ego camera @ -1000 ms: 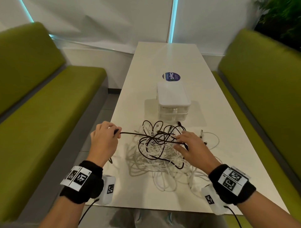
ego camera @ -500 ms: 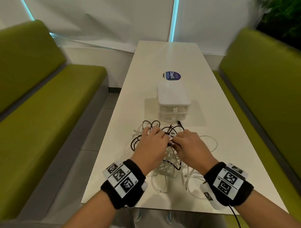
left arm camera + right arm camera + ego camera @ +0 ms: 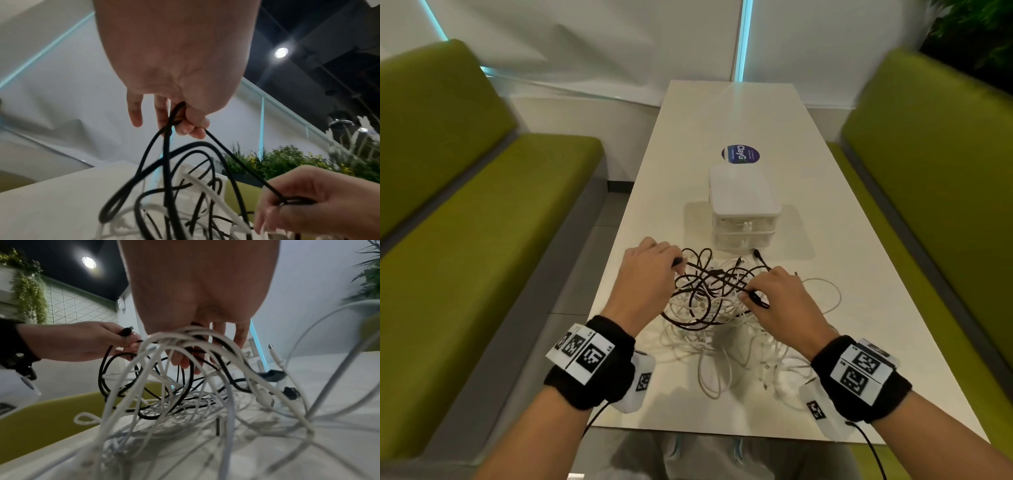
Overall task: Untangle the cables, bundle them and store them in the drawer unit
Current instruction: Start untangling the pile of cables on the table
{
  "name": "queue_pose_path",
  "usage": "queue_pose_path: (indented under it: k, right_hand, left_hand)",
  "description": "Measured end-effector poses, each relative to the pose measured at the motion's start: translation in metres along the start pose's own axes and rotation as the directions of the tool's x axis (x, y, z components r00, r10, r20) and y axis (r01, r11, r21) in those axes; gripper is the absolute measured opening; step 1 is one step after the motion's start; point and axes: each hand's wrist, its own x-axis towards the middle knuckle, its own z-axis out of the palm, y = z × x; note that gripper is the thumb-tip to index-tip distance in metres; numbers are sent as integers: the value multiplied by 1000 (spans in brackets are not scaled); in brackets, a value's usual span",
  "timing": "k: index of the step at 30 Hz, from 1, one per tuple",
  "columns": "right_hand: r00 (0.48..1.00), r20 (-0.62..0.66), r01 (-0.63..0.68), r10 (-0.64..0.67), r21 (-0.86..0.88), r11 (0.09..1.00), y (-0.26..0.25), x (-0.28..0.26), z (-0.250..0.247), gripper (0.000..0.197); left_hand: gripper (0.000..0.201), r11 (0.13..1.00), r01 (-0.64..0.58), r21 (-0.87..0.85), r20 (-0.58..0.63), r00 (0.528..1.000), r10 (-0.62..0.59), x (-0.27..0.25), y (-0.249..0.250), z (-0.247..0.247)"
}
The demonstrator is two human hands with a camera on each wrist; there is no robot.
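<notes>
A black cable lies looped on top of a heap of white cables on the white table. My left hand pinches the black cable near its plug at the heap's far left; the left wrist view shows thumb and fingers closed on it. My right hand pinches another stretch of the black cable at the heap's right side, its fingers pushed in among white and black loops. The white drawer unit stands just behind the heap with both drawers closed.
Green benches run along both sides of the narrow table. A round blue sticker lies behind the drawer unit. A loose white plug and a black plug stick out of the heap near the unit.
A second ago my left hand held the black cable stretched out to the left. It then came in beside the right hand, and now sits a little to the left again.
</notes>
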Motion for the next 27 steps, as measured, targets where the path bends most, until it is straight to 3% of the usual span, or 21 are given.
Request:
queue_pose_path:
  k: [4,6,9,11,14,20,27]
  right_hand:
    - [999,48,18,-10,-163,986,-1,3,-1,19]
    - [998,57,30,-20,-186,982,0,1,-2,38]
    - [998,56,35,-26,-168,985,-5,-5,-3,59]
    - [999,47,25,-17,-169,985,-6,-9,-3,51]
    - [1000,21,11,-7,-218,976,1,-12,0,35]
    - [999,18,-33,38,-214,976,3,-3,2,30]
    - [994,49,-86,98,-216,973,6,-6,5,31]
  left_hand:
    - [32,987,103,-123,-76,991,-113,-5,-9,-11]
    - [32,981,141,-133,-89,984,-153,-6,-13,-15]
    - [30,980,170,-98,-11,985,-172,-9,-18,-13]
    - [29,981,171,-90,23,985,-170,-11,-19,-13]
    - [30,970,202,-135,-49,976,-210,-10,-24,-20]
    - [29,925,311,-217,-115,933,-340,-12,-30,-25]
    - [29,889,418,-187,-104,892,-441,-16,-53,-17]
